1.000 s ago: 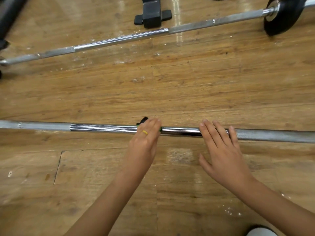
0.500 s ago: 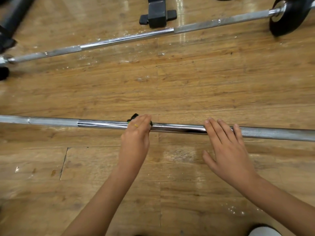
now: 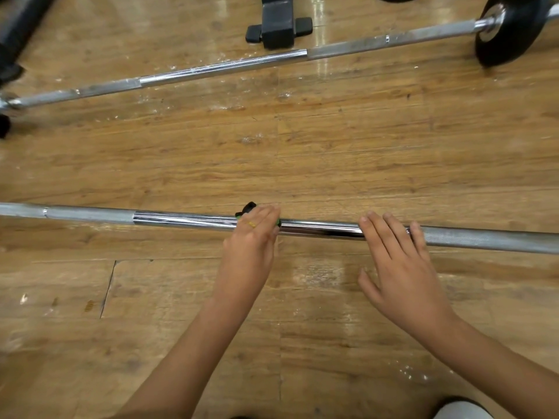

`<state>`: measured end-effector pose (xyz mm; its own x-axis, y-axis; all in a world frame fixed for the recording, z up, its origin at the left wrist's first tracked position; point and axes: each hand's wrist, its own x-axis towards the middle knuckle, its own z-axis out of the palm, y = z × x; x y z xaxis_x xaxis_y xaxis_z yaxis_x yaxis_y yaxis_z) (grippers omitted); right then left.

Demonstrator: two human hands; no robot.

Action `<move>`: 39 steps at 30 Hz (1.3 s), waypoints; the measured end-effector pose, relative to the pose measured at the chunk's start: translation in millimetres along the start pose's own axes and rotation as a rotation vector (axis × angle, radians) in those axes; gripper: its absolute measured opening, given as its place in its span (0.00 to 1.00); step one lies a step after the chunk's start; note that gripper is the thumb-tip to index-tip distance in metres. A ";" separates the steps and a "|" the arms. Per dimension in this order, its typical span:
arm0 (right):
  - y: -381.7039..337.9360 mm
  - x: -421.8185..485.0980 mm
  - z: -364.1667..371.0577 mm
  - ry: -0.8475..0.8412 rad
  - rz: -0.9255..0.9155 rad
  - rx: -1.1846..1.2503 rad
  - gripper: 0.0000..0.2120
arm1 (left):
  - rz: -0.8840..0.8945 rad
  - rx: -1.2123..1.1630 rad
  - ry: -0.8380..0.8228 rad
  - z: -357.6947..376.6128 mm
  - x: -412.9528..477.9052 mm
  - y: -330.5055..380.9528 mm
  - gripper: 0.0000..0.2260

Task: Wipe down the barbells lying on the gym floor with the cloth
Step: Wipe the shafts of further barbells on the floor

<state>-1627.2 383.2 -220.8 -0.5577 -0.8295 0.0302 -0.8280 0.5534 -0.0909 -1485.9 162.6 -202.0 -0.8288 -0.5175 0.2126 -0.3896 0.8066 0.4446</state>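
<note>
Hidden cloth: only a dark scrap with a green edge of the cloth (image 3: pixel 248 208) peeks out beyond the left hand's fingertips; the rest lies under the fingers.
Hidden thumb: the left thumb is out of sight beneath the palm.
Cut off: the near barbell (image 3: pixel 181 219) runs out of view at both sides, so its ends are unseen; a pale rounded shape (image 3: pixel 459 411) at the bottom edge, possibly a shoe, is mostly cropped.
Around: a second barbell (image 3: pixel 230 66) lies farther off on the wooden floor (image 3: pixel 332 152), slanting up to the right, with a black weight plate (image 3: pixel 511 28) on its right end; a black equipment foot (image 3: pixel 278 24) stands just behind it.
Left hand (image 3: pixel 248 252): fingers straight and pressed together, laid across the near barbell's shiny middle section, pressing the cloth onto it; a thin yellow ring (image 3: pixel 251 224) is on one finger.
Right hand (image 3: pixel 402 267): fingers straight and slightly spread, fingertips resting on the same bar, to the right of the cloth and apart from it.
</note>
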 end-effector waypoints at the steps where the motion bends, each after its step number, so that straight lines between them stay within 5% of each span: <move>1: -1.7 -1.0 -0.1 0.004 0.008 0.010 0.37 | 0.019 0.002 -0.006 0.5 -1.9 2.9 0.16; 8: -8.5 -9.2 3.8 0.034 0.013 0.041 0.37 | 0.263 0.050 -0.108 3.8 -1.3 13.1 0.16; 14: -11.7 -19.7 5.0 0.028 0.012 0.019 0.38 | 0.040 -0.047 -0.010 0.4 -16.1 2.1 0.17; 19: -13.5 -28.0 7.8 0.034 0.003 0.002 0.39 | 0.197 -0.027 -0.108 8.7 -21.2 21.4 0.16; 25: -16.6 -38.5 8.8 0.043 -0.014 0.001 0.39 | 0.034 -0.070 -0.085 -9.7 -2.9 3.0 0.16; 31: -18.3 -50.1 10.9 0.042 -0.039 -0.016 0.41 | 0.168 0.006 -0.162 -9.3 -27.5 13.4 0.17; 36: -19.7 -61.0 10.0 0.038 -0.060 -0.011 0.41 | 0.061 0.049 -0.115 -14.9 -21.2 7.4 0.17; 39: -19.7 -66.8 11.8 0.057 -0.078 0.001 0.41 | 0.204 0.073 -0.178 -11.6 -43.0 19.6 0.15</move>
<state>-1572.9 426.8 -232.8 -0.4940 -0.8644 0.0937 -0.8690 0.4872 -0.0867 -1453.2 197.4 -192.3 -0.9481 -0.2890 0.1324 -0.2298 0.9109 0.3427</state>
